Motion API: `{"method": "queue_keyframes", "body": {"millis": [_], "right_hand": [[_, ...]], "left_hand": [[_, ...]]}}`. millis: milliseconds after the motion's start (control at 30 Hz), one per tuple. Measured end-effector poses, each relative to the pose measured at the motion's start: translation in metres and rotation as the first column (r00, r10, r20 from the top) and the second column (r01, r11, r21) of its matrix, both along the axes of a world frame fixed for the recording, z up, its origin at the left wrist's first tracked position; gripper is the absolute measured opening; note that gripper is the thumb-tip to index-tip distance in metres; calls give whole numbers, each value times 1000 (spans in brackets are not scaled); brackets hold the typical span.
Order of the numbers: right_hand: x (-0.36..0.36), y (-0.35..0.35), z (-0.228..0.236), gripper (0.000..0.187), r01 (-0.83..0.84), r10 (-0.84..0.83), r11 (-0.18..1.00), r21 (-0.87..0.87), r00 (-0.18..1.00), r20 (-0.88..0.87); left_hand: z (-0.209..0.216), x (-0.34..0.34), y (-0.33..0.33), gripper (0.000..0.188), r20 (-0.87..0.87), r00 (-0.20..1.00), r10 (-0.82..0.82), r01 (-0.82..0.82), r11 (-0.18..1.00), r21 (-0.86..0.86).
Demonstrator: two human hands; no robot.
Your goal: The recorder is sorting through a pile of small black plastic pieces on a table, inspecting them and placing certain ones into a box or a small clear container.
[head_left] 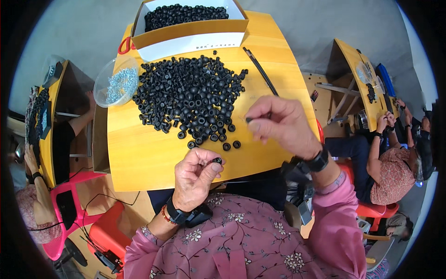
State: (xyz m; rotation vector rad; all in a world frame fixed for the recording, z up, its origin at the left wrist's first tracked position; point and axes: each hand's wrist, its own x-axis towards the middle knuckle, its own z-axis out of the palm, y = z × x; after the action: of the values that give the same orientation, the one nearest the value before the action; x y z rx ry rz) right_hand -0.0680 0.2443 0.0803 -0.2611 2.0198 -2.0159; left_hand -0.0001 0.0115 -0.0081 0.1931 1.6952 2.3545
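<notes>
My left hand (194, 176) is closed near the table's front edge, pinching a small round black cap (217, 160) between thumb and forefinger, its hollow end in sight. To the right and a bit farther out, my right hand (284, 124) hovers over the table with thumb and forefinger pressed together. A small black plastic piece (249, 119) pokes out from those fingertips; its exact shape is hard to make out. Beyond both hands spreads a large heap of black plastic caps and little plugs (186, 95). Two loose caps (226, 146) lie at its near edge.
A white and brown cardboard box (190, 43) of black balls stands at the back. Left of the heap sits a clear tub (98, 88) of small silvery parts, with red handles (124, 45) behind it. A black pencil-like stick (261, 73) lies right. People work at side tables.
</notes>
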Motion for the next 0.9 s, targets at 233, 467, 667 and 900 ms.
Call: {"method": "queue_keyframes", "body": {"millis": [233, 467, 667, 900], "right_hand": [[33, -37, -37, 9, -53, 55, 998, -36, 996, 73], [36, -42, -44, 16, -3, 134, 955, 297, 898, -420], [37, -49, -37, 21, -2, 130, 955, 297, 902, -412], [39, -38, -40, 15, -11, 17, 997, 73, 997, -80]], "left_hand": [[5, -1, -1, 12, 9, 1000, 0, 0, 1000, 24], [0, -1, -2, 12, -2, 1000, 17, -17, 999, 43], [-4, -2, -3, 13, -5, 1000, 5, -4, 996, 88], [0, -3, -2, 14, 4, 1000, 4, -4, 999, 51]]}}
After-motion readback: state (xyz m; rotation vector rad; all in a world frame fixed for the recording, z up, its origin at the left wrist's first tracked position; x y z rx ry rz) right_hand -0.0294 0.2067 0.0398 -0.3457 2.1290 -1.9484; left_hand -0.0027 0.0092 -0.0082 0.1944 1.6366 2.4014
